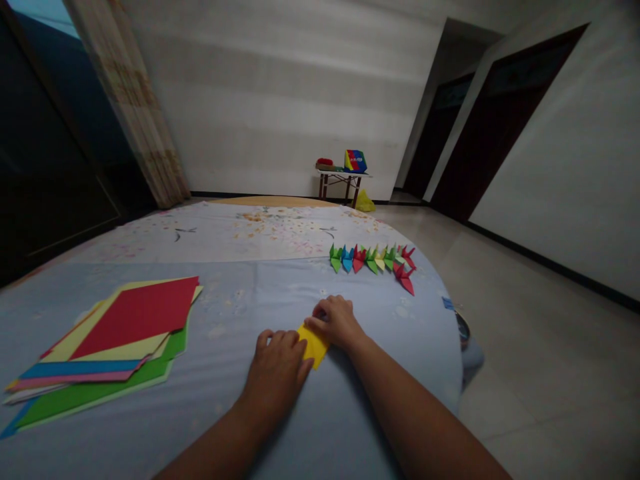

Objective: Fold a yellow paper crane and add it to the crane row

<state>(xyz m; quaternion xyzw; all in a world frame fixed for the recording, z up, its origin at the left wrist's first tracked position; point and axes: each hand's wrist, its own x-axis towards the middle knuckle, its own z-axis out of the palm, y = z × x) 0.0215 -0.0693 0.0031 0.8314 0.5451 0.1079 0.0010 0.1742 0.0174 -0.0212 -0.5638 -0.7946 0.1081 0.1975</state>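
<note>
A small folded yellow paper (pixel 313 345) lies on the pale blue sheet (pixel 240 300) in front of me. My left hand (pixel 277 371) rests palm down on its near end, fingers curled over the edge. My right hand (pixel 336 321) presses the far end, fingers bent and pinched on the paper. Both hands hold the yellow paper flat against the sheet.
A fanned stack of coloured paper sheets (pixel 107 340), red on top, lies at the left. A row of several folded paper cranes (pixel 374 261) sits beyond my hands. A small table (pixel 343 180) with a colourful box stands by the far wall. Tiled floor lies to the right.
</note>
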